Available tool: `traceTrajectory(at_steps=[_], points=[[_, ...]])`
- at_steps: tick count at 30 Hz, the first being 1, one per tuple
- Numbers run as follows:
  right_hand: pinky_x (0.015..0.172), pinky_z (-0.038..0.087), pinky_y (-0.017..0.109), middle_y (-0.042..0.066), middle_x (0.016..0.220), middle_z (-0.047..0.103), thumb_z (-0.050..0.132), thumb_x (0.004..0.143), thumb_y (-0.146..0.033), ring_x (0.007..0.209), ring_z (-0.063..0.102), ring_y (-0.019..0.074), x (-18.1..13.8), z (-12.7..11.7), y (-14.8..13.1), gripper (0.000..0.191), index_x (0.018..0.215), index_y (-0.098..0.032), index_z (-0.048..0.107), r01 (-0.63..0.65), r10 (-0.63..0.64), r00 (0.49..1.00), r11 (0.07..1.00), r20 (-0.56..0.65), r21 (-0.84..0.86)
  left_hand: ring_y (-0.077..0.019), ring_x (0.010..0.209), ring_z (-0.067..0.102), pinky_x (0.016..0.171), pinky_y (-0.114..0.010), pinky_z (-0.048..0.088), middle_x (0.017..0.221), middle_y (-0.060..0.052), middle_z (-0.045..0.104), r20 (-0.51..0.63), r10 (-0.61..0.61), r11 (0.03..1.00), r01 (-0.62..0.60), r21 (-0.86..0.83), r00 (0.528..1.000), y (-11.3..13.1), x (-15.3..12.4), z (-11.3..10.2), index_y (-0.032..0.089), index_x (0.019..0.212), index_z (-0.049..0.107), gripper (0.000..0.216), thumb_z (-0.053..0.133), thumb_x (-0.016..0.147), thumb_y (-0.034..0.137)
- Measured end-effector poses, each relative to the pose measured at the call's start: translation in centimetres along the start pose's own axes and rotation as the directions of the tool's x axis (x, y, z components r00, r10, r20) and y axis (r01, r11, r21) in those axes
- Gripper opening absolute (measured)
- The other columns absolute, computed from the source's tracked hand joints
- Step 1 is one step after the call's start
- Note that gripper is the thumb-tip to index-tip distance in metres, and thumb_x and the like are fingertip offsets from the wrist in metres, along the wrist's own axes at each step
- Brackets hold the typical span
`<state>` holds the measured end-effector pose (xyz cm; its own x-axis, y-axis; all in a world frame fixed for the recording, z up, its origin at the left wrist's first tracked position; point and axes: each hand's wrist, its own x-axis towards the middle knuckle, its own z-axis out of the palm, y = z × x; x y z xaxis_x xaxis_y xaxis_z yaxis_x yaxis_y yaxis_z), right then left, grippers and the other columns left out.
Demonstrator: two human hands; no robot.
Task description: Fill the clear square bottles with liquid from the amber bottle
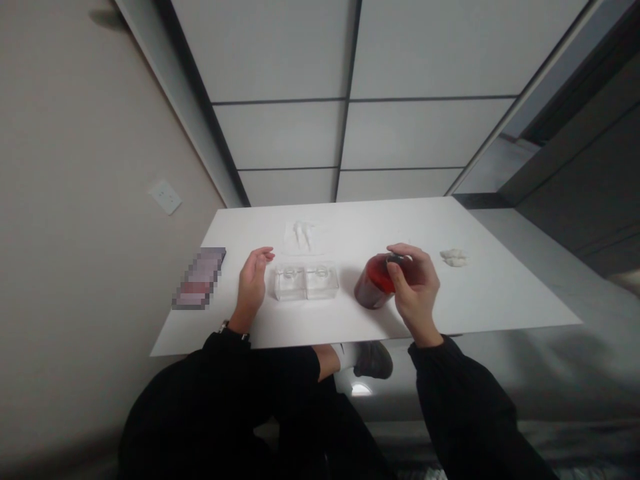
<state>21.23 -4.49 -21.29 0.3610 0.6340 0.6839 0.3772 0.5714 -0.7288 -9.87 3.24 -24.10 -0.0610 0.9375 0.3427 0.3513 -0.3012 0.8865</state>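
Observation:
A red, see-through round jar [374,285] stands on the white table, tilted a little in the view. My right hand [416,283] closes thumb and fingers round a dark, shiny knob [395,258] at the jar's top. Part of the jar's top is hidden behind those fingers. To the left of the jar sits a clear plastic box [306,283] with two compartments, each under a clear lid with a round knob. Beside the box's left end, my left hand [254,280] is held with its fingers loosely stretched and nothing in it.
A crumpled white tissue [454,258] lies right of my right hand. Behind the clear box is a flat clear bag with white pieces [303,236]. A blurred-out phone-like slab [200,279] rests at the left edge of the white table [345,327]. White panels [290,140] stand behind.

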Motion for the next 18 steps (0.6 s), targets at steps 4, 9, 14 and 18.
traceTrajectory(at_steps=[4,9,14,18], points=[[0.099,0.058,0.053,0.007,0.113,0.072,0.062,0.103,-0.041,0.111,0.069,0.0273,0.5,0.3,0.0,0.021,0.12,-0.032,0.071,0.092,-0.085,0.995,0.988,0.06,-0.123,-0.024,0.103,0.069,0.1,-0.038,0.054,0.101,-0.007,0.074,0.055,-0.013,0.999,0.012,0.032,0.998,0.2,-0.1,0.0,0.02,0.11,0.071,0.044,0.046,0.105,0.056],[0.096,0.059,0.052,0.006,0.108,0.075,0.063,0.103,-0.04,0.106,0.071,0.0279,1.4,0.7,0.3,0.016,0.111,-0.03,0.074,0.128,-0.122,0.991,0.981,0.05,-0.147,-0.024,0.102,0.069,0.099,-0.038,0.053,0.099,-0.007,0.074,0.066,-0.028,0.998,0.024,0.056,0.997,0.5,-0.1,0.0,0.02,0.108,0.071,0.046,0.043,0.105,0.056],[0.092,0.062,0.046,0.006,0.11,0.078,0.069,0.101,-0.039,0.102,0.075,0.0253,1.8,1.0,1.0,0.016,0.112,-0.029,0.073,0.069,-0.067,0.998,0.991,0.021,-0.117,-0.0242,0.104,0.069,0.099,-0.037,0.053,0.102,-0.008,0.075,0.078,-0.036,0.997,0.031,0.07,0.996,0.8,-0.2,0.0,0.02,0.107,0.071,0.046,0.042,0.105,0.055],[0.089,0.063,0.046,0.006,0.109,0.079,0.068,0.101,-0.04,0.098,0.077,0.0244,1.6,1.0,1.3,0.019,0.117,-0.029,0.072,0.059,-0.058,0.998,0.992,0.007,-0.11,-0.0245,0.102,0.07,0.095,-0.037,0.054,0.101,-0.008,0.076,0.08,-0.045,0.996,0.038,0.082,0.996,0.8,-0.3,0.0,0.02,0.105,0.071,0.044,0.043,0.105,0.054]])
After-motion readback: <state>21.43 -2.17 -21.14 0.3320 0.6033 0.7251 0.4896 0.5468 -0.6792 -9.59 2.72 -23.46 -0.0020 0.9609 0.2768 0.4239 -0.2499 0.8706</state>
